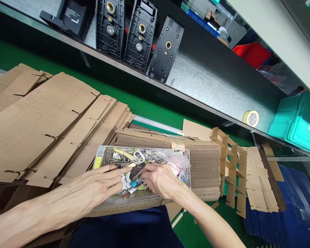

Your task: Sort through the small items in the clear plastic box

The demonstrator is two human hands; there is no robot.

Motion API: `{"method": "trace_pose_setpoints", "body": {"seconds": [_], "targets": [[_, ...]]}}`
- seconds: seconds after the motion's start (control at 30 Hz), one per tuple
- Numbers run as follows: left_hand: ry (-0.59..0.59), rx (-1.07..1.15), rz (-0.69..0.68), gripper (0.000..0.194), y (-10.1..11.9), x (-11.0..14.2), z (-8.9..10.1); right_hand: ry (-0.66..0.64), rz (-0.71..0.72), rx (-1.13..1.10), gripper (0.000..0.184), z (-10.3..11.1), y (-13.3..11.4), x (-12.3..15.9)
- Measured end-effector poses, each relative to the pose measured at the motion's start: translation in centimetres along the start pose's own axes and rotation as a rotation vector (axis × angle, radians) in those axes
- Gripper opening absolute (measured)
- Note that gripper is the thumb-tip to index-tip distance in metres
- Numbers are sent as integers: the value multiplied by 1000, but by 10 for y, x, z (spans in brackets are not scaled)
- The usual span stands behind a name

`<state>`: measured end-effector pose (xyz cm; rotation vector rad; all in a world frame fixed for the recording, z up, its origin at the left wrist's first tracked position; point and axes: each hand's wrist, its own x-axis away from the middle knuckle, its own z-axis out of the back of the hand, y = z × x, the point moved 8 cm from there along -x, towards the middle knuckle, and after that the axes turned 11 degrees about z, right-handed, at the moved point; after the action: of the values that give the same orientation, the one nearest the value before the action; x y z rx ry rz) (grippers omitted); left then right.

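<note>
A clear plastic box [142, 199] of mixed small hardware rests on stacked cardboard before me. My left hand [100, 184] reaches over its left side, fingers stretched out flat across the contents, tips near a pair of scissors [138, 157] with a white loop handle. Inside the box, the bent fingers of my right hand [161, 179] press together among the small parts; whatever lies between the fingertips is hidden. Between my hands lies a small blue piece [133, 184] with white bits around it. A clear plastic bag [176, 161] with pink contents fills the box's right end.
Flat slotted cardboard sheets [41, 120] lie at left. Bundled cardboard [205, 168] and a cardboard divider grid [231, 168] stand at right. Above, a metal shelf [204, 82] holds black housings [142, 34], a tape roll [251, 118] and a teal bin [297, 120]. Blue crates [297, 203] stand lower right.
</note>
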<state>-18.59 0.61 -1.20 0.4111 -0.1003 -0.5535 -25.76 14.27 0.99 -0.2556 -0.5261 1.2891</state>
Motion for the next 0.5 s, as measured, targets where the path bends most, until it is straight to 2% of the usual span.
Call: {"method": "trace_pose_setpoints", "body": {"seconds": [0.07,0.13,0.23,0.4,0.5], "targets": [[18,-76,-17,35,3,-1,-11,39,-3,-30,21,4,0,2],[13,-146,-12,36,4,-3,-19,87,-68,-53,23,5,5,2],[-31,-188,8,38,3,-6,-26,177,-122,-129,22,1,13,2],[-91,-148,5,36,2,-4,-29,428,-313,-219,21,5,40,20],[-76,-116,42,36,-1,-4,-30,412,-344,-105,22,7,45,25]]}}
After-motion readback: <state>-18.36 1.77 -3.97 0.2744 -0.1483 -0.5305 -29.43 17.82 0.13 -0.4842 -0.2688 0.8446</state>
